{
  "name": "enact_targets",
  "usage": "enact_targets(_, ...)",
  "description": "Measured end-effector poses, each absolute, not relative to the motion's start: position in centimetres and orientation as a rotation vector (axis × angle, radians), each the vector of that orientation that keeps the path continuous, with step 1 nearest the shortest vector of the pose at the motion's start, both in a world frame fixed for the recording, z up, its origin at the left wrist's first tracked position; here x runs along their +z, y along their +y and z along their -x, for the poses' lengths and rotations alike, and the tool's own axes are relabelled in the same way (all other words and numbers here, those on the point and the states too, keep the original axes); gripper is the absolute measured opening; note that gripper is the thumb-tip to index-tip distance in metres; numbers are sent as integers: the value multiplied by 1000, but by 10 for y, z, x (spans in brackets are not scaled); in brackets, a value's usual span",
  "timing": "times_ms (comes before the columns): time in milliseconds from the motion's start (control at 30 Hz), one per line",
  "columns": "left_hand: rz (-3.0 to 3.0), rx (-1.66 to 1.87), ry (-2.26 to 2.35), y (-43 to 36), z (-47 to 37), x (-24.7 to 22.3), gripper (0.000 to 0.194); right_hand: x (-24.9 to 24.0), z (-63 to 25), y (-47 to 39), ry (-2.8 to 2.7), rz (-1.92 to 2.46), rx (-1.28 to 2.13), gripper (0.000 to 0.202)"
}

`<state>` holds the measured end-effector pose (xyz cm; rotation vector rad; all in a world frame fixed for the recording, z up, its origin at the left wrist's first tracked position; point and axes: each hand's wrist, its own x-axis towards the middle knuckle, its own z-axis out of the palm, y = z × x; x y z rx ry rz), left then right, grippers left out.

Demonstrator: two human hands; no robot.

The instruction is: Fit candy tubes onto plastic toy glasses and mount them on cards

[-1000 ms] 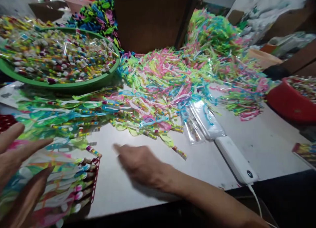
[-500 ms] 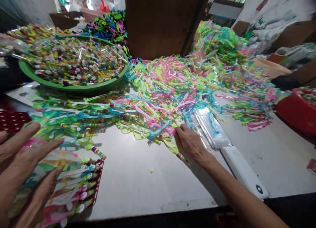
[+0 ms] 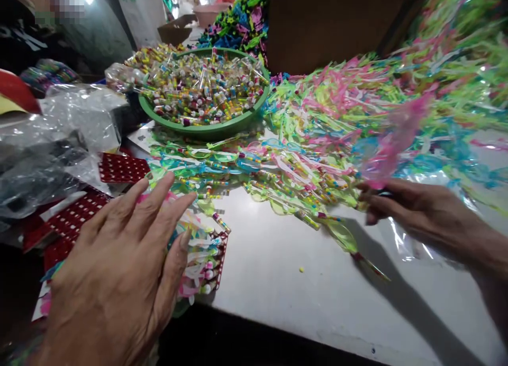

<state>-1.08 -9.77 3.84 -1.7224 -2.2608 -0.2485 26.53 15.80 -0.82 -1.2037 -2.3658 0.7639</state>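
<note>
My left hand (image 3: 123, 255) lies flat with its fingers spread over a red card with white dots (image 3: 222, 263), which carries a row of coloured plastic pieces with small bead-filled tubes (image 3: 208, 265). Pinched in my right hand (image 3: 416, 210) is a translucent pink plastic piece (image 3: 397, 144), raised above the table and blurred by motion. Between the hands, a layer of similar green, blue and pink pieces with tubes (image 3: 293, 178) covers part of the white tabletop (image 3: 262, 260). One yellow-green piece (image 3: 343, 236) sticks out near my right hand.
A green basin (image 3: 206, 132) heaped with bead-filled tubes stands behind. Beyond my right hand spreads a large pile of coloured plastic pieces (image 3: 341, 96), with a brown box (image 3: 325, 27) behind it. Clear plastic bags (image 3: 83, 112) and more red dotted cards (image 3: 79, 215) lie at left.
The view has turned left. My right hand has lifted the pink piece up from the pile. My left hand remains spread over the card.
</note>
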Motion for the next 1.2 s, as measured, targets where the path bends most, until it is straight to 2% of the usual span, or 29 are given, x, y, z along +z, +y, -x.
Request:
enact_targets(33,1730,-262,-2253,-98,11,38,51,-13,-246,141,-2253,1064,1134,54)
enact_targets(67,1737,-275,-2248,-99,11,37,51,-20,-227,122,-2082,971,1359,44)
enact_targets(167,1762,-289,-2246,-102,13,36,50,-45,-170,72,-1845,684,1711,21)
enact_targets(233,1788,-286,-2236,-104,16,36,49,-61,-140,50,-1948,506,1673,16)
enact_targets(467,1853,-301,-2195,-104,23,32,52,-96,-112,46,-2374,217,1343,25)
enact_targets(667,1806,-350,-2300,-104,21,31,51,-67,-101,63,-2736,-74,1193,19)
enact_targets(800,1739,-382,-2383,-99,16,38,62,-46,-87,72,-3000,-229,1080,28)
enact_targets(867,1720,-363,-2373,-95,15,42,58,-47,-86,74,-2992,-278,1080,30)
enact_targets(1033,1750,-280,-2305,-90,14,43,45,-68,-96,73,-2779,-332,1228,19)
enact_targets(1200,1745,-238,-2317,-89,7,50,57,-71,-96,75,-2787,-301,1269,25)
